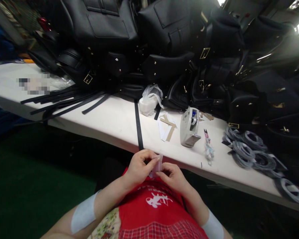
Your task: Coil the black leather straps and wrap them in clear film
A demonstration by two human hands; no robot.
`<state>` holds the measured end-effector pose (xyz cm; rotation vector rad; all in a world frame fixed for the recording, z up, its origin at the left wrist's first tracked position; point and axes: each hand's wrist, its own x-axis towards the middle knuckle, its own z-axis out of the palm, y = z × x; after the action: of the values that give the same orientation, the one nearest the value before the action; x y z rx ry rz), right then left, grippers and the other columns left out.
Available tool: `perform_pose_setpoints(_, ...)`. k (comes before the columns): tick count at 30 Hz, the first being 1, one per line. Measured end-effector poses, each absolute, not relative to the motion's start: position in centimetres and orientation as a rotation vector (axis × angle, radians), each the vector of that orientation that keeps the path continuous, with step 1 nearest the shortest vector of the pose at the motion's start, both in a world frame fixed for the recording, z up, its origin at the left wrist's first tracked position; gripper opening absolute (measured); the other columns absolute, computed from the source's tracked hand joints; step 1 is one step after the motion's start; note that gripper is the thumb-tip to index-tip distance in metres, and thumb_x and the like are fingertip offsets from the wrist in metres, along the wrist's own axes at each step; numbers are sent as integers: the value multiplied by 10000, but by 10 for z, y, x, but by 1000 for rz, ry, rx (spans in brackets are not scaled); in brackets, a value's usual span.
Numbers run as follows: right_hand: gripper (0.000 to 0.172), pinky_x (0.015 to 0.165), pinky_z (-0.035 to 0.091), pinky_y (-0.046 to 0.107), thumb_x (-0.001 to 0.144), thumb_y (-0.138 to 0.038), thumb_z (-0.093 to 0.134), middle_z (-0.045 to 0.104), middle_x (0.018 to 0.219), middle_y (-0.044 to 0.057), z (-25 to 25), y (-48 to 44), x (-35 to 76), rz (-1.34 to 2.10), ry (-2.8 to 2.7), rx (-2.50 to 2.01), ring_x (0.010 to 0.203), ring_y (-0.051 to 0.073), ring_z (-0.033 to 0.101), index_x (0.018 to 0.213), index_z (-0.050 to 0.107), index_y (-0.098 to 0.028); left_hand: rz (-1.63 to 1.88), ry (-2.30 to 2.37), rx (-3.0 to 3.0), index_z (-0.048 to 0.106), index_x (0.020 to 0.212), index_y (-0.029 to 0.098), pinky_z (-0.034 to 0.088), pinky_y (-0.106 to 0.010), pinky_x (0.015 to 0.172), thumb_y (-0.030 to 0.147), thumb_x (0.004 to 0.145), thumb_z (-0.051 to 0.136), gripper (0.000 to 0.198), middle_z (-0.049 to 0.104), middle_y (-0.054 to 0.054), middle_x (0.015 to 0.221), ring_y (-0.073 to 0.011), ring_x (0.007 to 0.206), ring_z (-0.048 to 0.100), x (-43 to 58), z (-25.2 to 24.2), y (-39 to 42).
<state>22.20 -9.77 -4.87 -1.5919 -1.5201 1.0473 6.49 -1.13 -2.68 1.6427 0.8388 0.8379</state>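
Note:
Close to my red apron, both hands meet at the table's front edge around a small, thin whitish piece. Thumb and fingers of my left hand pinch its upper left part. My right hand has its thumb and curled fingers closed on the lower right side. What the piece is made of cannot be told. Just beyond my left hand, a black strap runs across the white table to its front edge.
Black bags with gold buckles pile along the back. A plastic bag, paper and card pieces, a tape dispenser, pliers and coiled strips lie ahead and right. More black straps lie left.

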Motion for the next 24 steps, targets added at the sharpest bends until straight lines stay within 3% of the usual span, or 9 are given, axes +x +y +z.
perform_pose_setpoints(3,109,714,507,308,817,-262,660,723,836,49,-47,-95,223,1076,-1527,-1573,748,190,646,851,715,-174,889,876,1622,652,624,168,484,-245,594,293,822,660,234,646,-20,641,-144,604,596,59,-27,-6)
perform_pose_setpoints(7,203,831,531,353,852,-310,632,739,984,72,-53,-88,230,1074,-1390,-1619,896,215,682,996,703,-186,1065,1011,1532,653,623,159,478,-231,572,306,792,701,229,631,2,602,-125,563,577,34,-27,16)
perform_pose_setpoints(11,267,859,532,374,900,-353,572,734,1018,76,-60,-76,231,1110,-1328,-1659,871,206,699,1082,672,-185,1241,1214,1438,674,646,156,466,-217,556,323,739,751,206,639,18,601,-113,551,570,-4,-27,36)
perform_pose_setpoints(17,423,548,499,253,894,-416,583,720,947,67,-79,-42,202,1476,-1269,-1573,594,130,665,1227,576,-154,1375,1298,1366,683,670,153,470,-204,562,311,720,775,189,643,24,619,-107,563,581,-41,-27,39)
perform_pose_setpoints(20,374,421,397,194,884,-446,578,723,919,53,-90,-21,181,1627,-1118,-1459,450,70,572,1117,587,-154,1329,1251,1391,666,640,156,473,-201,567,289,737,766,192,624,25,609,-101,558,575,-42,-26,34)
perform_pose_setpoints(24,391,336,259,183,900,-526,496,708,683,16,-82,-8,166,1728,-1073,-1374,314,47,386,948,588,-149,1245,1165,1442,638,602,160,471,-196,551,264,771,742,225,617,22,578,-99,536,581,-37,-22,27)
